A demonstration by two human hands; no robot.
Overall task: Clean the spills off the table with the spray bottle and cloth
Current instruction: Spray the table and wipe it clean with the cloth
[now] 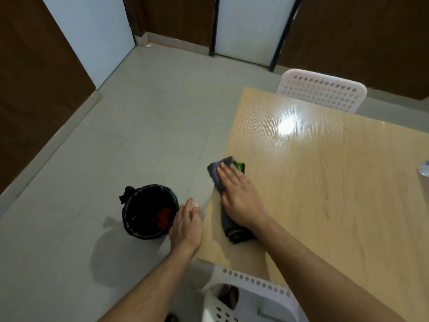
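A grey cloth with green and black trim (pixel 214 170) lies at the left edge of the light wooden table (pixel 325 182). My right hand (pixel 239 196) presses flat on the cloth, fingers spread, pointing toward the table's left edge. My left hand (pixel 186 226) hovers cupped just off the table's left edge, below the tabletop, holding nothing. At the far right frame edge a small part of a clear plastic object (pixel 424 168) stands on the table; I cannot tell whether it is the spray bottle. No spill shows clearly on the wood.
A black bin (pixel 149 211) lined with a black bag, something red inside, stands on the grey tiled floor left of the table. One white perforated chair (pixel 322 90) is at the table's far side, another (pixel 250 298) at the near side below my arms.
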